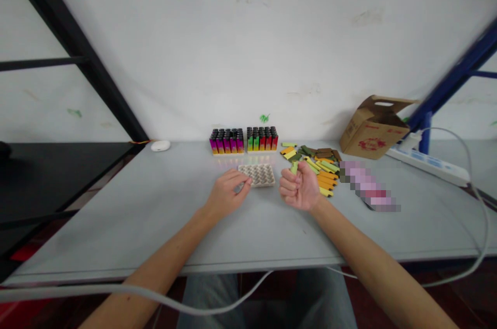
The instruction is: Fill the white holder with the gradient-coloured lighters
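My right hand (298,187) is closed in a fist around a yellow-green lighter (294,167), whose end sticks up above the fingers. My left hand (230,190) is at the left end of a white tray (262,175) with rows of round holes, its thumb and fingers closed on the edge. No lighter stands in the tray's visible holes. Just beyond my right hand lies a loose pile of lighters (326,180) in yellow, orange, green and brown. Behind the tray stand two filled racks, one of purple-orange lighters (227,141) and one of green and red lighters (262,139).
An open cardboard box (368,132) stands at the back right beside a white power strip (430,164). A pixelated pink object (367,186) lies right of the pile. A small white case (160,146) sits at the back left. A white cable (186,308) crosses below the table's front edge.
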`<state>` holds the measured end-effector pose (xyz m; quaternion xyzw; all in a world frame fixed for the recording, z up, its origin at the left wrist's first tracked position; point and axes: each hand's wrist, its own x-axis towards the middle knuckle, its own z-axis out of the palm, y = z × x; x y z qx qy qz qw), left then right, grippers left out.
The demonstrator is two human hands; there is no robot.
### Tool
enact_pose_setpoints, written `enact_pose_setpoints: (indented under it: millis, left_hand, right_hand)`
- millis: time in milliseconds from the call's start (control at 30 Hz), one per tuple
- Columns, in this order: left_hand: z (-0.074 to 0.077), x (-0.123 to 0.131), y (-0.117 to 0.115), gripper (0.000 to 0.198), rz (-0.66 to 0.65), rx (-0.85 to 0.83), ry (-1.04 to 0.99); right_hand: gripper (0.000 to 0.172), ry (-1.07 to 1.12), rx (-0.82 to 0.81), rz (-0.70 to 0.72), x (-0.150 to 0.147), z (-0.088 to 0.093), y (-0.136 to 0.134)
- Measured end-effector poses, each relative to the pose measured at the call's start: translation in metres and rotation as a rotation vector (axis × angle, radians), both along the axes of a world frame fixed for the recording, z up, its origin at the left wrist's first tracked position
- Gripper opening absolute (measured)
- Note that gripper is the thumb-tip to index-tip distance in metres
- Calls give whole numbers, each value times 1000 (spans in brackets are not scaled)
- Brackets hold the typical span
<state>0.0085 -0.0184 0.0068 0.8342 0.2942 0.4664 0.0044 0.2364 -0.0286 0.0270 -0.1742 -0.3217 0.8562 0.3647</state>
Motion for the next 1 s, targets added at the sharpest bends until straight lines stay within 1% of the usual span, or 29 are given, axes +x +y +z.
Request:
enact_pose_setpoints:
  millis: [133, 200, 300, 367, 400, 500, 567, 633, 733, 833, 1000]
  left_hand:
    - [0, 0, 0, 18, -2, -7, 11]
    - [-1, 0, 0, 18, -10, -8, 19]
    - [-1, 0, 0, 18, -17, -15, 30]
    - [-1, 0, 0, 17, -13, -39, 18]
    - [0, 1, 0, 16, -7, -60, -2]
    - [5, 7, -2, 10, 28, -158, -124]
    - [10, 14, -5, 9, 41, -225, -221]
    - [13, 24, -8, 11, 26, -273, -297]
    - [15, 38, -11, 14, 22, -327, -383]
    - [15, 45, -12, 14, 9, -337, -414]
    - [15, 43, -12, 11, -48, -318, -395]
  right_hand:
    - [62, -1, 27, 61, 5, -9, 1]
    - [63, 6, 52, 100, 6, -11, 1]
    - [58, 11, 101, 142, 4, -5, -1]
    - [50, -26, 134, 134, 0, 2, -3]
    - [45, -60, 143, 119, -3, 5, -4]
    - [35, -62, 185, -2, -14, 11, -7]
    - [29, -74, 193, -59, -19, 10, -7]
    - [23, -117, 196, -128, -23, 9, -7]
    - [16, -186, 252, -222, -26, 7, -5]
    - [11, -205, 309, -236, -27, 6, -5]
    - [6, -274, 358, -231, -29, -2, -4]
